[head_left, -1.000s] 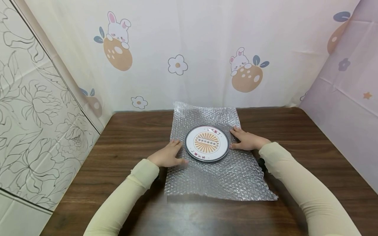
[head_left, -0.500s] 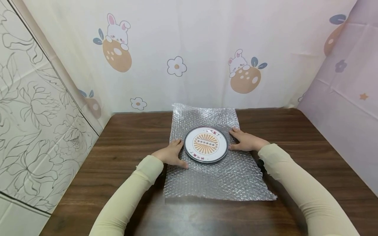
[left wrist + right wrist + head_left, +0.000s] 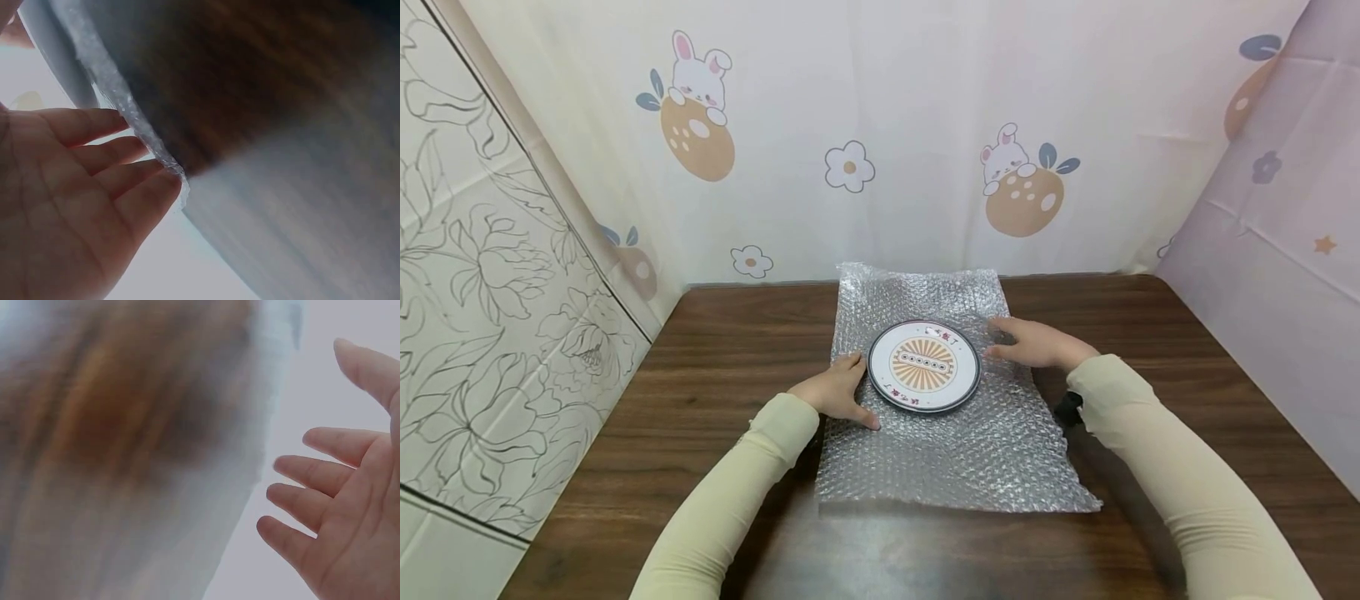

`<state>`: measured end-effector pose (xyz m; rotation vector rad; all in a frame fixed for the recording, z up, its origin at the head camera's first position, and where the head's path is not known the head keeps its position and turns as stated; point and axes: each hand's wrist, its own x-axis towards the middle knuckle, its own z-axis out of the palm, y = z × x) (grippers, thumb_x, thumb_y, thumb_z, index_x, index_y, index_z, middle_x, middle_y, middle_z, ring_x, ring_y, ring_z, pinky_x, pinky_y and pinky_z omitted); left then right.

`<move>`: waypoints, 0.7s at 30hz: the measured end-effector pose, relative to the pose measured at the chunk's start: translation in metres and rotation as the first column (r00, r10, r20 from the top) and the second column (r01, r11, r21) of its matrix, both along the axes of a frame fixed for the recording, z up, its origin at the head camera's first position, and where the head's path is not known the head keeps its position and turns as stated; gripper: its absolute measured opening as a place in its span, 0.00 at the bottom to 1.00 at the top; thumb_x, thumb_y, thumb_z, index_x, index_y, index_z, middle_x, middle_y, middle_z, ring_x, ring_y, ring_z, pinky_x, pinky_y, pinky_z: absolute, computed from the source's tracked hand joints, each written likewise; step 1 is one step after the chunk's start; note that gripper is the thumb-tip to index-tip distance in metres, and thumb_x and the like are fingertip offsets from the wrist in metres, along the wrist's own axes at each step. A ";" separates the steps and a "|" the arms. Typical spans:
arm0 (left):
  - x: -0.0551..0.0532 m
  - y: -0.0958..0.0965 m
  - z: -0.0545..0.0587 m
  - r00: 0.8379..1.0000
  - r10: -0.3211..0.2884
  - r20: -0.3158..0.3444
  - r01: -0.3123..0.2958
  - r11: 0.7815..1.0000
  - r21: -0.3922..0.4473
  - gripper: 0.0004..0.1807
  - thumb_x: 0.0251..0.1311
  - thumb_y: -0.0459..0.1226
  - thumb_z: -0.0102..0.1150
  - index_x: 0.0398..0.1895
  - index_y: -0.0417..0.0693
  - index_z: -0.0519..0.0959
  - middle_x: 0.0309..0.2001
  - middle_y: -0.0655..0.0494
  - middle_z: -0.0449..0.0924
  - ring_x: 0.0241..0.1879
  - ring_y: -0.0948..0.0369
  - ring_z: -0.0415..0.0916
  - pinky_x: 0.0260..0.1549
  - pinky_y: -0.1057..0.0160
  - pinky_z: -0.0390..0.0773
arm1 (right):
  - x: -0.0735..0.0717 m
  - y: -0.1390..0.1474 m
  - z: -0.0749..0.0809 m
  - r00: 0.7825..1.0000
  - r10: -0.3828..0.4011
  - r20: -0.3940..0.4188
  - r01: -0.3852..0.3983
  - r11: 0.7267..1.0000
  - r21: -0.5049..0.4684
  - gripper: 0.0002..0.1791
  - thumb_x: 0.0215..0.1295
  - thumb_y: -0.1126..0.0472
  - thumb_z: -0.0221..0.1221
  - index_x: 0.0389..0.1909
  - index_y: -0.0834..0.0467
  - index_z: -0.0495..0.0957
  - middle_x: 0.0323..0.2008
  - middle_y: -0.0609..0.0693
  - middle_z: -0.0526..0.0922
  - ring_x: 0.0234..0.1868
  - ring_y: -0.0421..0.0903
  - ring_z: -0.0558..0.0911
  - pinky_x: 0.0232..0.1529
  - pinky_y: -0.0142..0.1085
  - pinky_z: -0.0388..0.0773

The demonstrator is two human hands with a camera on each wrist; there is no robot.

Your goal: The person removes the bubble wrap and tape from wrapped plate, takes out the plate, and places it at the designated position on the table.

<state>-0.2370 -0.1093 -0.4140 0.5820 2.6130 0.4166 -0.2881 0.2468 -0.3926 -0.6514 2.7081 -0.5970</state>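
A round white plate (image 3: 923, 367) with a dark rim, an orange sunburst and red lettering lies on a sheet of bubble wrap (image 3: 940, 467). Beside the plate's left edge my left hand (image 3: 833, 392) rests on the wrap, fingers extended and thumb toward the front. In the left wrist view, that hand's fingertips (image 3: 170, 181) reach the edge of the bubble wrap. My right hand (image 3: 1036, 342) is just right of the plate, over the wrap's right side. The right wrist view shows its fingers (image 3: 306, 475) spread and relaxed, with nothing held.
The wrap lies on a dark brown wooden table (image 3: 737, 333), its back edge against a white curtain (image 3: 925, 217) with rabbit prints. A floral-patterned panel (image 3: 497, 250) stands along the left. A pale curtain (image 3: 1285, 275) borders the right side.
My right hand has lifted and shifted slightly back and right, off the wrap. My left hand has slid a little toward the right, with the plate in place.
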 end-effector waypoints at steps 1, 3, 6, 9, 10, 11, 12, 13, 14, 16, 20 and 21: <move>0.000 0.000 0.000 1.000 0.001 0.001 -0.001 1.000 0.000 0.65 0.47 0.59 0.72 0.78 0.38 0.44 0.79 0.41 0.36 0.79 0.47 0.35 0.76 0.50 0.49 | 0.000 0.000 0.004 1.000 -0.013 -0.004 0.013 1.000 -0.004 0.41 0.73 0.47 0.53 0.75 0.68 0.51 0.73 0.70 0.56 0.73 0.69 0.57 0.70 0.63 0.57; 0.000 0.000 0.000 1.000 0.005 0.000 -0.005 1.000 0.000 0.65 0.47 0.59 0.72 0.78 0.38 0.44 0.79 0.41 0.36 0.79 0.47 0.35 0.76 0.51 0.49 | 0.000 -0.002 0.011 0.999 -0.031 -0.019 0.031 0.999 -0.019 0.39 0.74 0.47 0.51 0.75 0.67 0.53 0.72 0.69 0.59 0.71 0.68 0.60 0.68 0.63 0.60; 0.001 0.000 0.001 1.000 0.012 0.002 -0.012 1.000 0.000 0.65 0.47 0.59 0.72 0.78 0.38 0.44 0.79 0.41 0.36 0.79 0.47 0.35 0.76 0.50 0.49 | 0.001 -0.009 0.020 0.997 -0.070 -0.045 0.067 0.996 -0.062 0.37 0.74 0.47 0.50 0.75 0.64 0.54 0.72 0.67 0.61 0.71 0.67 0.62 0.68 0.62 0.62; 0.002 -0.001 0.001 1.000 0.015 0.000 -0.015 1.000 0.006 0.65 0.47 0.59 0.72 0.78 0.37 0.44 0.79 0.41 0.37 0.79 0.46 0.36 0.76 0.50 0.50 | 0.003 -0.019 0.024 0.993 -0.100 -0.069 0.091 0.988 -0.128 0.35 0.75 0.48 0.50 0.74 0.63 0.57 0.72 0.66 0.62 0.70 0.66 0.64 0.67 0.61 0.64; 0.002 0.000 0.002 1.000 0.016 0.001 -0.016 1.000 0.007 0.65 0.47 0.58 0.72 0.78 0.37 0.45 0.79 0.41 0.37 0.79 0.46 0.36 0.76 0.50 0.50 | 0.004 -0.023 0.024 0.991 -0.109 -0.075 0.097 0.984 -0.151 0.34 0.75 0.49 0.50 0.73 0.64 0.58 0.71 0.66 0.63 0.70 0.66 0.65 0.66 0.61 0.65; 0.003 0.000 0.002 1.000 0.015 -0.002 -0.015 1.000 0.011 0.65 0.47 0.58 0.73 0.77 0.37 0.45 0.79 0.41 0.37 0.79 0.46 0.36 0.76 0.50 0.50 | 0.005 -0.026 0.023 0.990 -0.120 -0.069 0.107 0.979 -0.176 0.33 0.75 0.50 0.50 0.73 0.64 0.59 0.71 0.65 0.63 0.69 0.65 0.66 0.65 0.60 0.67; 0.003 0.000 0.002 1.000 0.014 -0.004 -0.013 1.000 0.010 0.65 0.47 0.58 0.73 0.78 0.37 0.45 0.79 0.41 0.38 0.79 0.46 0.36 0.76 0.50 0.50 | 0.006 -0.030 0.021 0.989 -0.129 -0.066 0.114 0.974 -0.196 0.32 0.75 0.51 0.50 0.73 0.64 0.59 0.71 0.65 0.64 0.68 0.65 0.67 0.64 0.60 0.68; 0.003 0.000 0.002 1.000 0.012 -0.006 -0.012 1.000 0.010 0.65 0.47 0.58 0.73 0.78 0.37 0.45 0.79 0.41 0.38 0.79 0.47 0.36 0.76 0.50 0.50 | 0.007 -0.033 0.018 0.988 -0.140 -0.060 0.124 0.969 -0.213 0.32 0.75 0.52 0.50 0.73 0.65 0.60 0.71 0.65 0.64 0.67 0.65 0.69 0.63 0.59 0.70; 0.003 0.000 0.002 1.000 0.011 -0.008 -0.011 1.000 0.011 0.65 0.47 0.58 0.73 0.78 0.37 0.45 0.79 0.41 0.38 0.79 0.47 0.36 0.76 0.50 0.50 | 0.008 -0.035 0.015 0.987 -0.151 -0.057 0.134 0.965 -0.224 0.32 0.75 0.53 0.50 0.72 0.65 0.60 0.70 0.65 0.65 0.66 0.65 0.70 0.62 0.58 0.72; 0.003 0.000 0.002 1.000 0.010 -0.009 -0.010 1.000 0.014 0.64 0.47 0.58 0.73 0.78 0.37 0.45 0.79 0.41 0.38 0.79 0.47 0.36 0.76 0.50 0.50 | 0.011 -0.039 0.009 0.982 -0.181 -0.051 0.164 0.958 -0.236 0.31 0.75 0.54 0.51 0.72 0.65 0.59 0.69 0.66 0.67 0.65 0.66 0.72 0.59 0.57 0.74; 0.002 0.000 0.002 1.000 0.008 -0.004 -0.008 1.000 0.019 0.64 0.47 0.58 0.73 0.78 0.38 0.45 0.79 0.41 0.38 0.79 0.47 0.36 0.76 0.50 0.50 | 0.015 -0.042 -0.004 0.967 -0.253 -0.043 0.235 0.940 -0.249 0.32 0.74 0.54 0.52 0.73 0.64 0.59 0.63 0.68 0.73 0.59 0.64 0.77 0.52 0.52 0.80; 0.002 0.000 0.002 1.000 0.008 -0.001 -0.008 1.000 0.020 0.64 0.47 0.58 0.73 0.78 0.38 0.45 0.79 0.41 0.38 0.79 0.47 0.36 0.75 0.50 0.50 | 0.015 -0.041 -0.006 0.963 -0.267 -0.035 0.249 0.934 -0.255 0.32 0.74 0.55 0.52 0.73 0.64 0.58 0.61 0.68 0.74 0.56 0.63 0.79 0.47 0.50 0.81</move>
